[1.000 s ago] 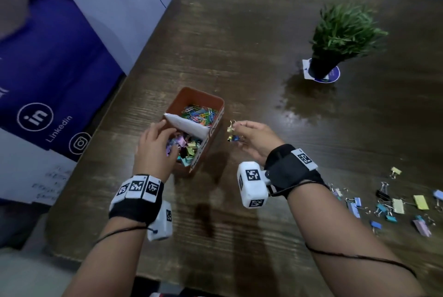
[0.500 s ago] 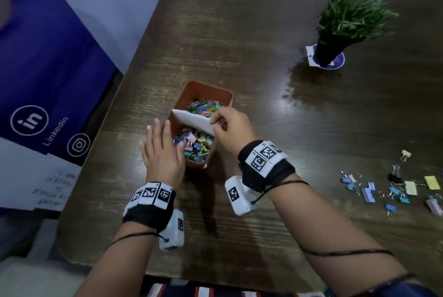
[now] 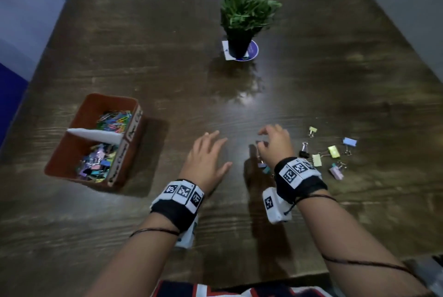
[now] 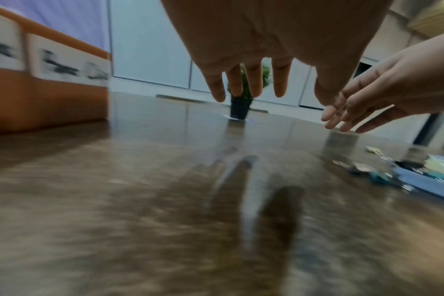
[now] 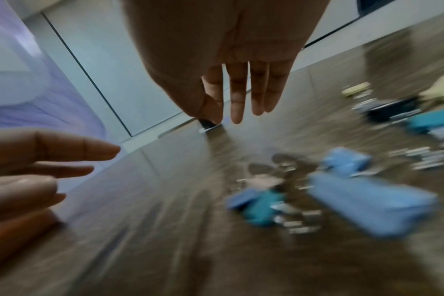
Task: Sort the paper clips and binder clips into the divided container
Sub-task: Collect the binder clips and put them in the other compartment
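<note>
An orange divided container stands at the left of the table, with a white divider across it. Coloured paper clips fill its far half and binder clips its near half. Several loose binder clips lie on the table at the right, blurred in the right wrist view as blue binder clips. My left hand hovers open over bare wood at the middle, holding nothing. My right hand hangs open just left of the loose clips, fingers straight and empty.
A small potted plant stands on a round coaster at the far middle of the dark wooden table. A blue banner and wall lie beyond the table's left edge. The table's near edge is close under my forearms.
My right hand has left the container after putting clips into it and swung right to the loose pile. My left hand has let go of the container's side and moved to the middle.
</note>
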{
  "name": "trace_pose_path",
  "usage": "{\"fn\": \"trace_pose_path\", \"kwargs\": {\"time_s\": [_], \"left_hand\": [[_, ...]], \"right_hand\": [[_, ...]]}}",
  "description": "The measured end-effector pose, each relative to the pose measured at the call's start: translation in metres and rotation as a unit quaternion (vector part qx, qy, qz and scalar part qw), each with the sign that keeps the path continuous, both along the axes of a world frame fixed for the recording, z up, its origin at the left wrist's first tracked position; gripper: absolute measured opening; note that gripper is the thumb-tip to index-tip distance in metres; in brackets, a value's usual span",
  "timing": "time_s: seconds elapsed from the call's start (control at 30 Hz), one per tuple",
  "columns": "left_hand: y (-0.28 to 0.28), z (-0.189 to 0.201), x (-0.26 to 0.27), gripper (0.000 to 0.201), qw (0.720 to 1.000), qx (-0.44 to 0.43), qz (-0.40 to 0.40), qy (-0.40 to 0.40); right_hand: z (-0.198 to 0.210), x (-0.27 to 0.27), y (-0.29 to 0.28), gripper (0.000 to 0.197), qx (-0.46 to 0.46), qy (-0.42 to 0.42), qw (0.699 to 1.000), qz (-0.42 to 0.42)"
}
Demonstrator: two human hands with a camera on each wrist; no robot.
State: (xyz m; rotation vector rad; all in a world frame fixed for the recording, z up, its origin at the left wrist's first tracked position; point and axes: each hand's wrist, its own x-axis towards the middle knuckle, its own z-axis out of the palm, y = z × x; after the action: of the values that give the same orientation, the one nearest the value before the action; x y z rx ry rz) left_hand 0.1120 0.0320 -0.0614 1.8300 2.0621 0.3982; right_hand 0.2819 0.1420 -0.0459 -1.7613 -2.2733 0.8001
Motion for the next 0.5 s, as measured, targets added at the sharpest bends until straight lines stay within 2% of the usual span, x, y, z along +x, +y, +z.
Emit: {"fn": "trace_pose_path", "kwargs": {"time_s": [0.1,0.23,0.33,0.5], "left_hand": [[0.023,-0.012,0.046,0.069,0.995,-0.071,-0.066,0.015],[0.043,-0.027,0.086,0.073,0.989,-0.101,-0.105,0.019],[0.051,-0.031,0.101,0.067,0.990,-0.102,-0.100,-0.002],[0.061,-0.032,0.108,0.045,0.991,-0.098,-0.086,-0.032]], "right_hand": [[-0.004,0.053,0.010,0.032,-0.023,-0.094,0.995,-0.018],[-0.009,0.099,0.017,0.042,-0.047,-0.163,0.985,0.016],[-0.014,0.115,0.020,0.038,-0.064,-0.147,0.986,0.043],[-0.021,0.119,0.022,0.020,-0.060,-0.086,0.993,0.047]]}}
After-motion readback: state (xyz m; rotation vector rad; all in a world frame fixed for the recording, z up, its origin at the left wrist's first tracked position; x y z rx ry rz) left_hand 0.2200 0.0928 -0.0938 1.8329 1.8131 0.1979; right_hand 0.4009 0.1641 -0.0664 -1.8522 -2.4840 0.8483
